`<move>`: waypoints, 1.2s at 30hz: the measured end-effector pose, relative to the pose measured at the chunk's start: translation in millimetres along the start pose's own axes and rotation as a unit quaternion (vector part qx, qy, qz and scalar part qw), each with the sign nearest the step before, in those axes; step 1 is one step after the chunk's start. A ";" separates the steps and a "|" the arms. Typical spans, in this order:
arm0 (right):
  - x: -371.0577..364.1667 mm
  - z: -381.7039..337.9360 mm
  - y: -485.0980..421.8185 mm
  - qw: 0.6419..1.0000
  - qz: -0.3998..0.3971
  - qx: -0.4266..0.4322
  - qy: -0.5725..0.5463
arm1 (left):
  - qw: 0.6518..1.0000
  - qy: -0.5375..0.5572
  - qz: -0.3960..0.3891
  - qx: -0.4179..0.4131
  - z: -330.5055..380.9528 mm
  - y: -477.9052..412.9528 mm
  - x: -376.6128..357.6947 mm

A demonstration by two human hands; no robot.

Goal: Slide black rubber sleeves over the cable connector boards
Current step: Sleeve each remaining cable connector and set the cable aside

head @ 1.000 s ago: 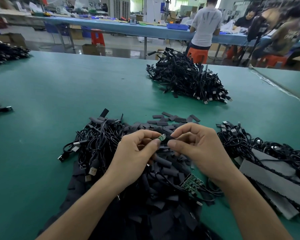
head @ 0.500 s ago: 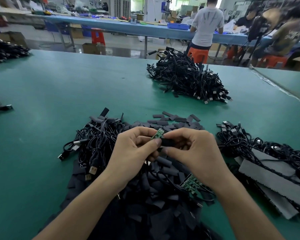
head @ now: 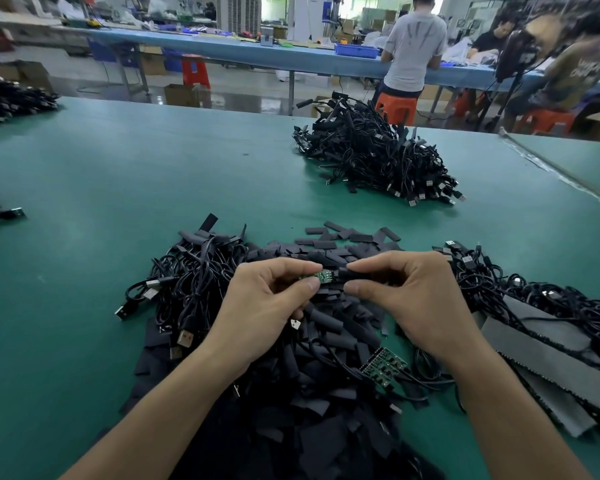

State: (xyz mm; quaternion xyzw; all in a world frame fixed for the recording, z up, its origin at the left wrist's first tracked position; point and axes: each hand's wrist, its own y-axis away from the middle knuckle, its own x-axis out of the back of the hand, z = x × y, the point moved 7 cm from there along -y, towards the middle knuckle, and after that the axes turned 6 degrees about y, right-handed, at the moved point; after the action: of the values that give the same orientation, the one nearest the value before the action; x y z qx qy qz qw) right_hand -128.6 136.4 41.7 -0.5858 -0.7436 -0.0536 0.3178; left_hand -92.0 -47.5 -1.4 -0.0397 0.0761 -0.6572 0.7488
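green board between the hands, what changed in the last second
More of the green board shows in the left hand; the black sleeve pinched by the right hand has come into view at its right end. Grips and the cable piles stayed as they were.

Green table, blue workbench, orange stools
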 end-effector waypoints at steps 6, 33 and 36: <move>-4.1 0.2 -0.1 0.999 -0.047 0.005 0.006 | 1.000 -0.013 -0.014 -0.005 3.4 1.0 -3.4; -8.0 -2.7 1.7 0.997 -0.074 0.023 0.016 | 0.995 0.073 -0.027 0.064 -11.3 -0.4 -5.2; -7.4 -1.9 1.3 0.998 -0.055 0.027 0.018 | 0.992 0.102 -0.008 0.072 -10.6 -0.1 -3.9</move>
State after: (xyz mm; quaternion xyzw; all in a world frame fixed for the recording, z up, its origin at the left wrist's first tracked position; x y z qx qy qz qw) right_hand -125.8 129.8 38.9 -0.5339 -0.7702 -0.0614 0.3433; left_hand -94.4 -43.2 -11.6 0.0809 0.1045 -0.6675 0.7328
